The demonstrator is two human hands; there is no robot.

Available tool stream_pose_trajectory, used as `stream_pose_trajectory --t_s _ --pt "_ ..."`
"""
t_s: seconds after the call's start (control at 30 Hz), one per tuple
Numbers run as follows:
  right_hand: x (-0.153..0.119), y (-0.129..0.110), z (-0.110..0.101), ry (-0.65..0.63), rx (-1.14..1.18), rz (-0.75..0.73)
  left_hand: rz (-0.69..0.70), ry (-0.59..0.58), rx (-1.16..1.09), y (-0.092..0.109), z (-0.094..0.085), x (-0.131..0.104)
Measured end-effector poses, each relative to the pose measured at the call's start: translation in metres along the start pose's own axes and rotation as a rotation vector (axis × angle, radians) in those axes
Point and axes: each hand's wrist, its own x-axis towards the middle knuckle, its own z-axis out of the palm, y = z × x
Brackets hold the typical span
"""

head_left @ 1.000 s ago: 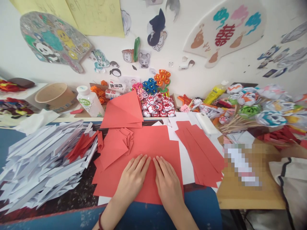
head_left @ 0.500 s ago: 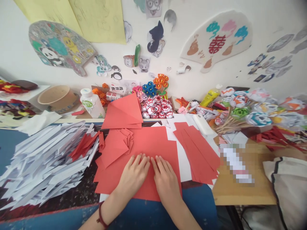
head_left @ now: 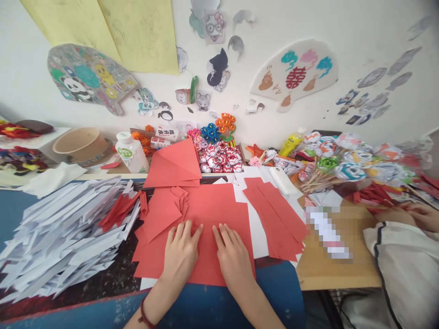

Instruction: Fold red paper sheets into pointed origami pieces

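Note:
A stack of red paper sheets [head_left: 219, 205] lies on the table in front of me. My left hand [head_left: 181, 249] rests palm down on the red paper, its thumb apart from the fingers. To its right, my right hand [head_left: 233, 253] lies on the same paper with its fingers stretched forward. A gap of red paper separates the hands. Smaller folded red pieces [head_left: 161, 212] sit beyond my left hand, and a red square [head_left: 173, 164] lies at the back. Long red strips [head_left: 274, 217] rest on white paper to the right.
A big pile of folded white strips [head_left: 75, 228] covers the left side, with red ones on it. Behind stand a white bottle [head_left: 132, 153], a round bowl [head_left: 81, 142] and paper flowers [head_left: 221, 157]. At the right are another person's hands [head_left: 416, 214].
My left hand has moved left, widening the gap between my hands, and its thumb has spread. Another person's hands have come into view at the right. The view has shifted slightly.

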Motion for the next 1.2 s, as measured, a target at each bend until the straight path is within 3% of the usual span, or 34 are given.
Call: stream_pose_trajectory --t_s 0.27,0.43,0.57,0.77,1.2 --pt "0.002 -0.003 -0.002 0.012 -0.054 -0.003 -0.140 0.051 0.073 -0.007 0.000 -0.004" --pt "0.001 -0.004 -0.005 0.005 -0.055 -0.011 -0.012 0.101 0.001 -0.006 -0.001 -0.007" --pt "0.005 -0.006 -0.009 -0.039 -0.062 0.000 0.108 0.023 -0.060 -0.004 0.000 -0.004" --pt "0.020 -0.009 -0.018 -0.116 -0.002 0.093 0.019 -0.066 -0.053 -0.004 0.001 0.000" --pt "-0.001 0.026 -0.019 0.070 0.021 0.199 0.040 -0.101 -0.093 0.000 -0.003 0.006"
